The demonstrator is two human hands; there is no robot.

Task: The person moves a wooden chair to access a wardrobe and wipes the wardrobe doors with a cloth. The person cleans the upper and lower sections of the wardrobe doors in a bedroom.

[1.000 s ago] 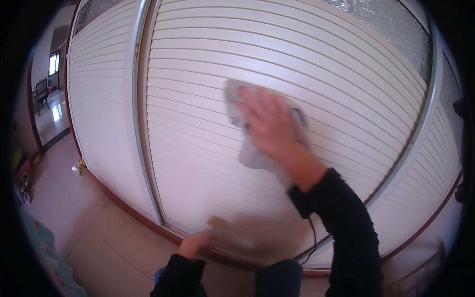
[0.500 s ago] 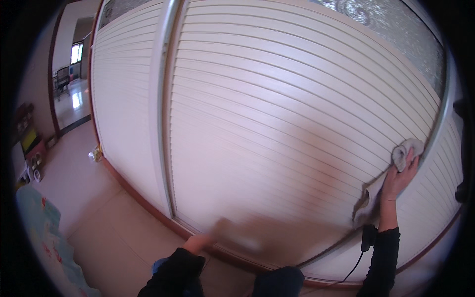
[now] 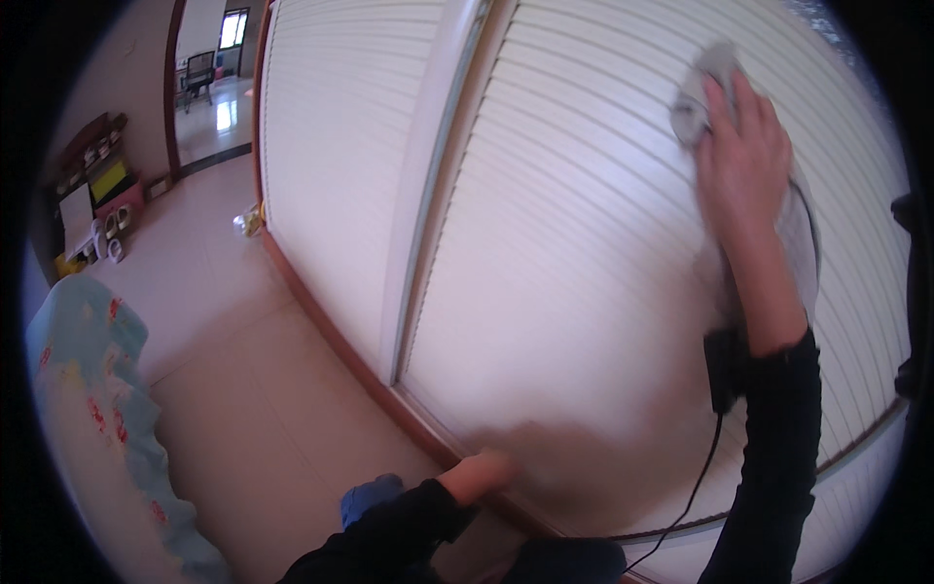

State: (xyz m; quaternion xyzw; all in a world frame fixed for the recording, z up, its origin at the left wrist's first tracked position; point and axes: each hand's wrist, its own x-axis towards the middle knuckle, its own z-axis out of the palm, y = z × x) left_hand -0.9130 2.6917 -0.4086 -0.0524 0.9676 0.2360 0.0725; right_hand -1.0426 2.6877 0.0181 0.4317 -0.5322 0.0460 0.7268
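Note:
A grey cloth (image 3: 712, 88) lies against the upper part of the white slatted sliding panel (image 3: 584, 224). My right hand (image 3: 744, 161) grips it, fingers pointing up and pressed on it. More of the grey fabric hangs down beside my right forearm. Low in the picture, my left hand (image 3: 484, 475) is beside the panel's bottom edge. Its fingers are blurred and partly turned away, so what they do is unclear. A small black box (image 3: 720, 372) with a thin cable sits at my right wrist.
A metal upright (image 3: 443, 185) divides the panels, with a reddish-brown sill (image 3: 331, 336) along the floor. Something covered with flowered pale-blue fabric (image 3: 92, 389) stands at left. Shoes (image 3: 115, 224) and a rack are beyond it, near a doorway (image 3: 214, 88). A shiny packet (image 3: 249, 222) rests by the sill.
My right hand has carried the cloth up the panel and leftward, away from the right-hand frame edge. The view has shifted to the right. My left hand stays low beside the panel.

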